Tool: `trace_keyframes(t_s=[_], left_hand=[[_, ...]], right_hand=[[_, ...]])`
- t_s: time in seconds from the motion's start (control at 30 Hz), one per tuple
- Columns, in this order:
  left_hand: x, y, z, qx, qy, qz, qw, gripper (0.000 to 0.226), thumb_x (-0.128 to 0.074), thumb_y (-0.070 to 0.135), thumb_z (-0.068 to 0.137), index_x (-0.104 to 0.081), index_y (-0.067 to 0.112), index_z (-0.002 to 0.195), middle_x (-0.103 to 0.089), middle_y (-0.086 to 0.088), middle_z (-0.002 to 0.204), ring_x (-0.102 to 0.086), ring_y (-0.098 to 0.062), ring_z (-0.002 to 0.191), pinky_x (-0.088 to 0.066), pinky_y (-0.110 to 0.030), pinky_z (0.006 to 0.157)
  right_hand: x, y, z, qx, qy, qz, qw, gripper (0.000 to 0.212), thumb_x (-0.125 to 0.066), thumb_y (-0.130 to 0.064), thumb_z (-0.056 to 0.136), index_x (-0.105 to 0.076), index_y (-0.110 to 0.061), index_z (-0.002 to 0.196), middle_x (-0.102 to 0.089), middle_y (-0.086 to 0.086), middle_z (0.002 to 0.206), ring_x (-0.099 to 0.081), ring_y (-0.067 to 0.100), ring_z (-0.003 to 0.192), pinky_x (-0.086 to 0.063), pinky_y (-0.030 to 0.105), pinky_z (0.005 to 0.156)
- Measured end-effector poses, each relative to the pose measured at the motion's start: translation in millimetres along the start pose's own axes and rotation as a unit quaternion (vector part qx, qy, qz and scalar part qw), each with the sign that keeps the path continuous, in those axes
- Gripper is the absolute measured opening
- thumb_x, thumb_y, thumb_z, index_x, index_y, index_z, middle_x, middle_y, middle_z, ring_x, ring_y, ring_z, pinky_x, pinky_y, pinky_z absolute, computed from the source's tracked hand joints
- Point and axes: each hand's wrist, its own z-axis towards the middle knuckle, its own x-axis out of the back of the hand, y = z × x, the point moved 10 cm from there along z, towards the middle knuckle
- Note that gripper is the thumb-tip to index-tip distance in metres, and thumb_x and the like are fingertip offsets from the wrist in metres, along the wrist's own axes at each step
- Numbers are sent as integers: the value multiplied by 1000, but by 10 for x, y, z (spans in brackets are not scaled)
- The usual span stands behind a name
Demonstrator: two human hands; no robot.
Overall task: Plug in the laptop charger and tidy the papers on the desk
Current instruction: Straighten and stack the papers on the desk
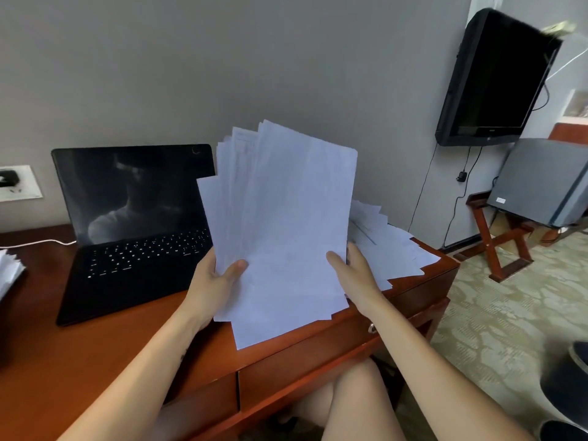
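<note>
Held thing: an uneven, fanned sheaf of white paper sheets (280, 224), upright above the front edge of the red-brown wooden desk (95, 345), its lowest corners hanging just over the wood.
Left hand (213, 281): grips the sheaf's lower left edge, the thumb (237, 268) lying across the front sheet and the other fingers hidden behind the paper.
Right hand (356, 275): pinches the lower right edge, its thumb (335, 259) flat on the front and the fingers out of sight behind.
Paper groups: three. The held sheaf, a loose spread of white sheets (391, 249) on the desk's right end behind the right hand, and a small white stack (9, 272) at the left frame edge.
Sheets in the sheaf: many, too overlapped to count.
Laptop: one open black laptop (133, 224), screen dark, on the desk left of the sheaf, which covers its right edge.
Cable: one thin white cable (38, 242) running along the desk from the laptop's left side out of frame.
Wall socket: a white plate (19, 183) with a black plug (8, 178) in it, left of the laptop; whether the cable joins it cannot be told.
Around: a black wall-mounted television (496, 81) and a grey box (541, 183) on a wooden cross-legged stand (506, 249), well apart to the right.
</note>
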Motion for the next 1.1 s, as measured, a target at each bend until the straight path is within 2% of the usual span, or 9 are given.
trace_keyframes(t_s=[0.2, 0.37, 0.5, 0.6, 0.77, 0.87, 0.97, 1.03, 1.1], left_hand=[[54, 693, 94, -134, 11, 44, 990, 32, -69, 16, 99, -61, 39, 119, -73, 27, 112, -71, 0, 106, -57, -15, 79], [201, 859, 191, -186, 65, 45, 979, 29, -66, 18, 102, -62, 35, 125, -73, 22, 117, -69, -3, 113, -57, -21, 89], [365, 487, 100, -147, 101, 45, 983, 37, -64, 28, 103, -62, 23, 139, -70, 12, 128, -66, -7, 120, -54, -36, 102], [436, 327, -22, -144, 110, 38, 983, 40, -65, 38, 102, -63, 21, 138, -71, 14, 126, -66, -4, 118, -54, -28, 96], [522, 311, -170, -182, 149, 64, 970, 37, -58, 59, 93, -68, 31, 115, -73, 16, 106, -68, 0, 97, -52, -12, 78], [536, 344, -242, -220, 171, 92, 956, 49, -54, 58, 97, -63, 10, 92, -59, -7, 74, -52, -5, 65, -43, -20, 59], [523, 439, -259, -224, 189, 94, 952, 41, -55, 41, 106, -50, 9, 80, -48, 9, 65, -40, -2, 56, -32, -16, 52], [538, 490, -222, -219, 196, 89, 952, 28, -55, 40, 107, -58, 17, 92, -58, 18, 72, -49, 2, 62, -39, -11, 58], [546, 479, -178, -202, 190, 76, 958, 39, -53, 55, 101, -63, 19, 114, -63, 21, 84, -56, 1, 73, -45, -14, 69]], right_hand=[[-108, -663, 101, 92, -5, 59, 994, 36, -52, -10, 101, -56, -27, 132, -69, -12, 122, -66, 7, 112, -55, 32, 93], [-185, -884, -25, 141, 74, 118, 980, 34, -52, -5, 99, -56, -29, 123, -69, -14, 114, -65, 1, 105, -54, 24, 90], [-362, -693, -133, 123, 53, 126, 983, 37, -54, -2, 96, -58, -28, 122, -70, -11, 113, -67, 4, 104, -54, 21, 83], [-439, -590, -188, 113, 34, 127, 985, 43, -53, 4, 91, -59, -27, 121, -71, -9, 112, -68, 5, 101, -53, 17, 76], [-521, -580, -224, 108, 30, 140, 984, 41, -50, 4, 89, -57, -25, 118, -71, -8, 106, -68, 13, 95, -54, 26, 76], [-524, -639, -268, 131, 44, 138, 981, 45, -48, 8, 88, -55, -23, 121, -71, -14, 104, -67, 9, 94, -54, 24, 77], [-528, -718, -293, 155, 48, 123, 979, 48, -48, 9, 89, -53, -21, 127, -69, -19, 106, -67, 5, 97, -52, 20, 80], [-524, -778, -293, 165, 49, 119, 978, 51, -48, 10, 90, -50, -19, 132, -68, -23, 108, -65, 0, 99, -51, 17, 82], [-530, -776, -274, 158, 40, 117, 980, 54, -46, 10, 90, -50, -24, 132, -68, -24, 107, -65, -1, 99, -52, 18, 81]])
